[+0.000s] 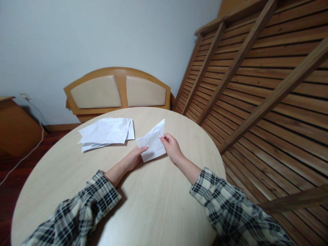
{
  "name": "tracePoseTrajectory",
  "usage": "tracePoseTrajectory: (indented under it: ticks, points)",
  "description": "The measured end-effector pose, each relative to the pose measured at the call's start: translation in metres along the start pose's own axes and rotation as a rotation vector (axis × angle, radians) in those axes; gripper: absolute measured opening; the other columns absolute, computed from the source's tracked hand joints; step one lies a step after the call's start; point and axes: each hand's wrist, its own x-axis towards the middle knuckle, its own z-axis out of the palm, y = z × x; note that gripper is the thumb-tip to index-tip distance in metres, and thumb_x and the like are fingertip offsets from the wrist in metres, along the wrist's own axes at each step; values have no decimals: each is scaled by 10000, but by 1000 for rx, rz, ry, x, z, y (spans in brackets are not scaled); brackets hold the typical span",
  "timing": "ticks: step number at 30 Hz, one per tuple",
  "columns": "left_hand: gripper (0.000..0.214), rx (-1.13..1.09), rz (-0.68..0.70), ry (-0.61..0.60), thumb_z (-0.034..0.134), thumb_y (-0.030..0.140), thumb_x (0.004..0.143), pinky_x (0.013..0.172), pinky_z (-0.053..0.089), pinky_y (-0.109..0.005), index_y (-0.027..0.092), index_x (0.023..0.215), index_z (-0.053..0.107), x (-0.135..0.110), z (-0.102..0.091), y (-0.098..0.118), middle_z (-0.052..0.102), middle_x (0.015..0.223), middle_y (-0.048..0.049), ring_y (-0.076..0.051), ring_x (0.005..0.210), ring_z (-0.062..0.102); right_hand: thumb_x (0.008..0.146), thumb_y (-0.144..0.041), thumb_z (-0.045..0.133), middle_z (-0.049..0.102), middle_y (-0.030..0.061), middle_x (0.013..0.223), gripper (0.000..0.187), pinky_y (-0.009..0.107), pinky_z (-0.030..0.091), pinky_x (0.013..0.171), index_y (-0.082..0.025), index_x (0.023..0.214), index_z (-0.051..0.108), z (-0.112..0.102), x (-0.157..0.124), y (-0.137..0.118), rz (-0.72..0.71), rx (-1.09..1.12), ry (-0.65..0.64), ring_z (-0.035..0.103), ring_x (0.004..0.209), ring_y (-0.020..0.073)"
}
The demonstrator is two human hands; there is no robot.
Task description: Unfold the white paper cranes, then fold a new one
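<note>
A creased white sheet of paper (153, 142), partly folded with one corner pointing up, lies just above the middle of a round pale wooden table (153, 205). My left hand (133, 159) pinches its lower left edge with thumb and fingers. My right hand (171, 147) pinches its right edge, fingers curled. Both arms wear plaid sleeves.
A loose stack of crumpled white sheets (106, 133) lies on the table to the left of the folded one. Behind the table stands a wooden bench back with beige pads (118, 90). A slatted wooden wall (269, 89) runs along the right. A white cable (25, 153) crosses the floor at left.
</note>
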Motion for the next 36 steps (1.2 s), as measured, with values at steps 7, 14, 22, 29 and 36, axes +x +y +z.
tracePoseTrajectory:
  ticks: [7,14,22,29,36]
  points:
    - [652,-101,-46,123,521,710,807,892,522,-417,125,1022,713,7,-12,1,741,1095,-155,-329,1055,672,833,-502,559,509,-10,681,301,257,325,541,-219,741,512,-1,-2,-5,1,-39,-27,454,612,144]
    - [380,16,3,248,787,477,680,557,406,-260,113,728,690,7,-10,8,680,669,-59,-161,592,576,843,-448,563,480,-16,647,296,262,322,552,-203,689,500,-1,-3,-1,-48,-168,-109,440,602,136]
    - [278,148,-52,159,778,391,683,513,301,-239,126,712,698,4,-14,9,608,616,-20,-109,541,469,844,-433,582,557,0,683,258,263,356,563,-190,756,595,-4,0,5,-23,-219,-127,484,624,139]
    - [311,290,-31,172,728,431,715,553,346,-252,131,791,691,6,-15,3,644,710,-47,-134,603,516,846,-407,600,579,6,693,239,269,367,572,-185,760,625,-5,1,7,-25,-231,-134,503,627,141]
    - [317,648,188,298,589,475,792,524,319,-259,166,729,616,8,-23,1,536,632,5,-137,575,446,841,-391,608,600,12,718,225,274,380,604,-180,770,636,-1,-2,7,-3,-175,-192,520,649,142]
